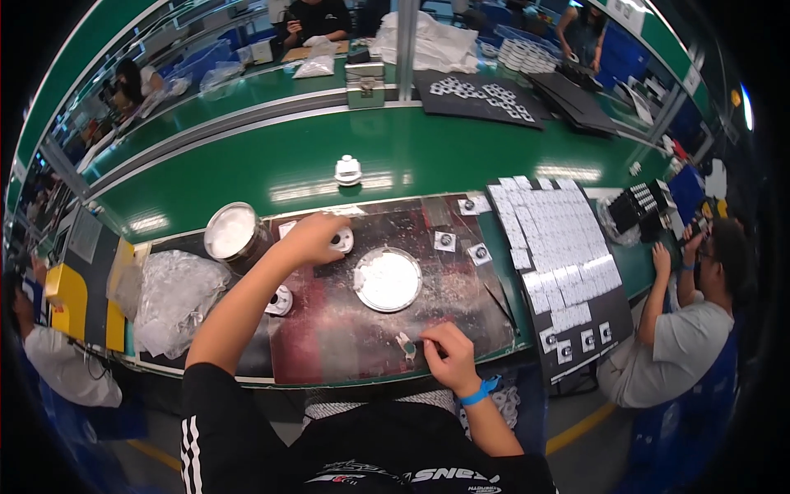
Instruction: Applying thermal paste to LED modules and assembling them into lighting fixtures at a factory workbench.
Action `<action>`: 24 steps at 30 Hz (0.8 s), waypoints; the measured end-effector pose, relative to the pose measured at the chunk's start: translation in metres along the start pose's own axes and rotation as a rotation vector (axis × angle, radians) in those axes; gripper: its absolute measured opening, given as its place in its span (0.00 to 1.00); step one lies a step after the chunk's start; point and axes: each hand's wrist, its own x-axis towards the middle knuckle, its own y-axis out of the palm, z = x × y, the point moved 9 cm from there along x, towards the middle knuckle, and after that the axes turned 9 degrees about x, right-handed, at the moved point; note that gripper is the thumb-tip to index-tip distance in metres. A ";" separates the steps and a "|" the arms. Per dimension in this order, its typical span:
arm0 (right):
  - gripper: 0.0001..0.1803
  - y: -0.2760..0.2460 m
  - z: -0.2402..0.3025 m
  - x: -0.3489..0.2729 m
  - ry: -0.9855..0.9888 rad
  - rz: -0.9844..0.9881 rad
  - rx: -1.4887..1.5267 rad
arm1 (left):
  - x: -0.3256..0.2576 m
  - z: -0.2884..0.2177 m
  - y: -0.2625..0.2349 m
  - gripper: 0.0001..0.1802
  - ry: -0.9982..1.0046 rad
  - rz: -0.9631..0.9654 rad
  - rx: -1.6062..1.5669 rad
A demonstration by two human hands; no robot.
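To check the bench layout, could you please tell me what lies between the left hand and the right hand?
In the head view, a round dish lies between the left hand and right hand.

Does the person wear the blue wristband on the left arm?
No, the blue wristband is on the wrist of the right hand.

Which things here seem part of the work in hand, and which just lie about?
Likely in use:
white round part at the left hand
small pale piece by the right hand
round dish between them

Apparently lying about:
clear plastic bag
far green box
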 end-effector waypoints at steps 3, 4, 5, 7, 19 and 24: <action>0.08 -0.024 0.016 -0.005 0.085 -0.073 -0.015 | -0.050 -0.039 -0.029 0.32 -0.041 -0.204 -0.049; 0.08 -0.034 0.017 -0.009 0.129 -0.113 -0.034 | -0.073 -0.052 -0.036 0.31 -0.083 -0.237 -0.065; 0.07 -0.049 0.014 -0.014 0.130 -0.149 -0.126 | -0.091 -0.058 -0.022 0.30 -0.098 -0.275 -0.045; 0.08 -0.075 0.010 -0.011 0.237 -0.232 -0.197 | -0.126 -0.074 -0.008 0.28 -0.174 -0.305 -0.138; 0.18 -0.082 -0.121 0.123 0.226 0.087 -0.810 | -0.181 -0.123 0.031 0.55 -0.478 -0.267 -0.278; 0.11 -0.084 -0.105 0.127 0.247 0.138 -0.669 | -0.200 -0.131 0.005 0.46 -0.345 -0.557 -0.213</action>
